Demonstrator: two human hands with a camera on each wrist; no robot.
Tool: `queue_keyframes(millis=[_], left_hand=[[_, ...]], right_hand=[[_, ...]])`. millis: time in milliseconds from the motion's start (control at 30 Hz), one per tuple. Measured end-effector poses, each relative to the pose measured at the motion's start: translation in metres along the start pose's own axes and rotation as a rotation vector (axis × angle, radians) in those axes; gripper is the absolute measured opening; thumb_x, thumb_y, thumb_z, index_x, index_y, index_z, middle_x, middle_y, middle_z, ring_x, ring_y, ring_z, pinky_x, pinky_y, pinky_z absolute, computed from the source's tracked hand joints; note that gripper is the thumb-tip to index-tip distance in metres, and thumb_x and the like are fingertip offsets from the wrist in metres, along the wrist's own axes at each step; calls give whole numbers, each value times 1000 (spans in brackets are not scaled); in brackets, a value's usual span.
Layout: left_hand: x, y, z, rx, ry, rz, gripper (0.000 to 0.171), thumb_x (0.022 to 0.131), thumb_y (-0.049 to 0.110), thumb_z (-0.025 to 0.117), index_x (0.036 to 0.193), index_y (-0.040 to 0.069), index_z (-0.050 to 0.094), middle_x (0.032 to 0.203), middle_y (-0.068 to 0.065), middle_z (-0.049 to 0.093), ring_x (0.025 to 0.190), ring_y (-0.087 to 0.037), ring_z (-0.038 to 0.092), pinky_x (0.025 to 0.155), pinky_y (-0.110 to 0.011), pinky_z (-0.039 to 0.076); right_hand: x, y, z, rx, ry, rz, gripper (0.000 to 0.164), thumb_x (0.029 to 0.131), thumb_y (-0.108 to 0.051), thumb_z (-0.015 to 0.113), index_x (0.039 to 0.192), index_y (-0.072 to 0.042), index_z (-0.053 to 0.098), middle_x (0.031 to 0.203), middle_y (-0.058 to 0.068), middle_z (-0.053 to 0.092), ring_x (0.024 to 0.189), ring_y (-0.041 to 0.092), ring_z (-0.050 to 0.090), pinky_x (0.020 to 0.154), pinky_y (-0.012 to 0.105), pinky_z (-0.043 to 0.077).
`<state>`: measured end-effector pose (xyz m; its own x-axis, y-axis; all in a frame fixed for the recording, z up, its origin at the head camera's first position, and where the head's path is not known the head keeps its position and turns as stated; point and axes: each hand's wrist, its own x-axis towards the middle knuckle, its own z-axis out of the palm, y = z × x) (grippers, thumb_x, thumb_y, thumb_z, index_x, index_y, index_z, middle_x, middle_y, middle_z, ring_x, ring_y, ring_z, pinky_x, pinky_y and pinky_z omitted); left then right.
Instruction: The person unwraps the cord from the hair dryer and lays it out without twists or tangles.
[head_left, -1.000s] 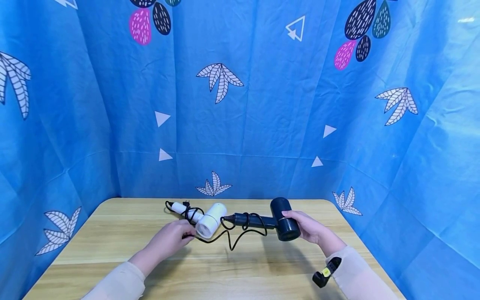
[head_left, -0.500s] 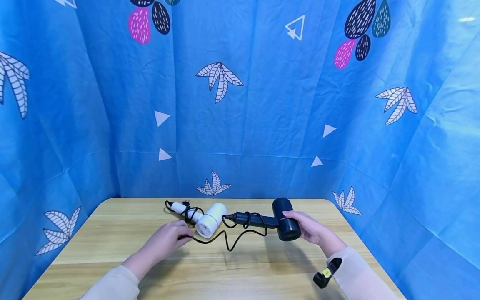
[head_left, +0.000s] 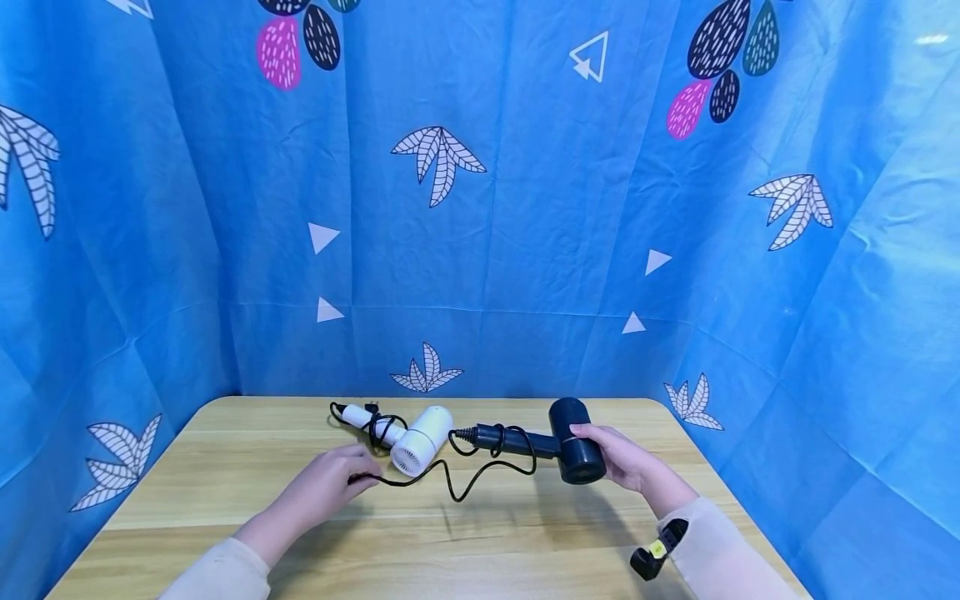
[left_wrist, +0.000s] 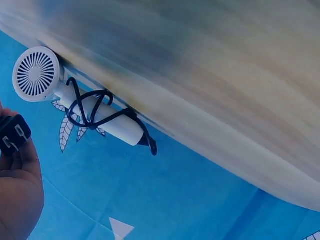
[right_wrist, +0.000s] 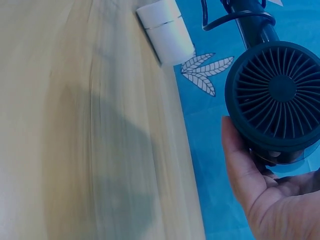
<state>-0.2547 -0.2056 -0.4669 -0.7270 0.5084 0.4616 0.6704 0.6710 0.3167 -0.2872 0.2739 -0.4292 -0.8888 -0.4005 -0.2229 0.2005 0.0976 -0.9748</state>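
Observation:
My right hand [head_left: 626, 458] grips the head of a black hair dryer [head_left: 577, 442], held above the table with its handle pointing left. In the right wrist view the thumb lies along the round vented end of the black hair dryer [right_wrist: 282, 90]. A black cord [head_left: 480, 475] loops round its handle and runs left to my left hand [head_left: 333, 479]. That hand pinches the cord's plug [left_wrist: 15, 134], whose two prongs show in the left wrist view. Just beyond the left hand a white hair dryer [head_left: 422, 442] lies on the table, its own cord wrapped round its handle.
The light wooden table [head_left: 450, 558] has its far edge against a blue patterned curtain [head_left: 480, 250], which also hangs at both sides. A black wrist camera [head_left: 660, 550] sticks out from the right sleeve.
My left hand has moved a little left with the plug, away from the white hair dryer. The black hair dryer has shifted slightly right in my right hand. The white hair dryer stays put.

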Motion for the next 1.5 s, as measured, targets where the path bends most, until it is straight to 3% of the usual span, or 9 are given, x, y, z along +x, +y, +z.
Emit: queue_keyframes(millis=[700, 1233, 1500], left_hand=[[-12, -7, -3, -19, -72, -68, 12, 87, 11, 77, 96, 19, 79, 90, 18, 63, 85, -3, 62, 73, -27, 56], [-21, -14, 0, -16, -111, -63, 11, 86, 12, 78, 94, 19, 76, 90, 15, 66, 85, -6, 63, 76, -33, 57], [-24, -15, -1, -52, -180, -91, 10, 86, 12, 77, 91, 21, 75, 88, 17, 65, 83, -4, 61, 76, -33, 55]], right_hand=[[-4, 7, -5, 0, 14, -3, 63, 104, -35, 45, 141, 14, 32, 104, 12, 70, 94, 23, 71, 83, 36, 59], [-5, 10, -8, 7, 9, 2, 62, 104, -35, 45, 141, 14, 34, 104, 12, 70, 94, 24, 71, 82, 36, 59], [-5, 10, -7, 6, -2, 1, 63, 104, -34, 46, 141, 15, 33, 105, 12, 70, 95, 24, 71, 83, 36, 59]])
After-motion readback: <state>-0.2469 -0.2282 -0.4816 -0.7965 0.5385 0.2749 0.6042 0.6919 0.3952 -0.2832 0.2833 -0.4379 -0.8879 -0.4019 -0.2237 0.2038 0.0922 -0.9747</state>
